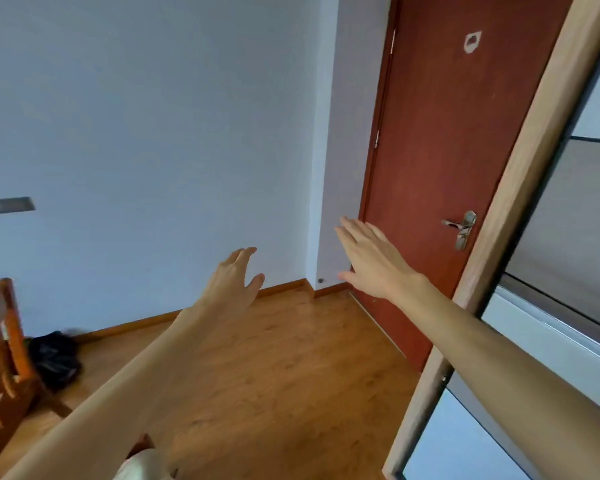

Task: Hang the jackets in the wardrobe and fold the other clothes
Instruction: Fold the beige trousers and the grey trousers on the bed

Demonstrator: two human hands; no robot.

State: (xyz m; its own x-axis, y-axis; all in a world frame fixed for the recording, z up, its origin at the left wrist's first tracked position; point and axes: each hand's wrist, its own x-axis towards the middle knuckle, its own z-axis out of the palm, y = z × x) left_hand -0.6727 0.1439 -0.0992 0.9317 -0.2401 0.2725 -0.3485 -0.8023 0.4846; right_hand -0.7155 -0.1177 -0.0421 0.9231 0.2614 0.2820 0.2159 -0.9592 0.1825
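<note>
Both my arms reach forward over a wooden floor (274, 368). My left hand (234, 275) is held out flat with fingers apart and holds nothing. My right hand (371, 258) is also spread open and empty, in front of a red-brown door (447, 133). At the right edge stands a light wood frame with grey panels (520, 188), possibly the wardrobe. No jacket or other garment shows in my hands. A pale bit of cloth (142, 465) appears at the bottom edge; I cannot tell what it is.
The door has a metal lever handle (461, 226) and is closed. A wooden chair (0, 368) stands at the left with a black bag (56, 358) on the floor beside it. A plain white wall (153, 133) is ahead.
</note>
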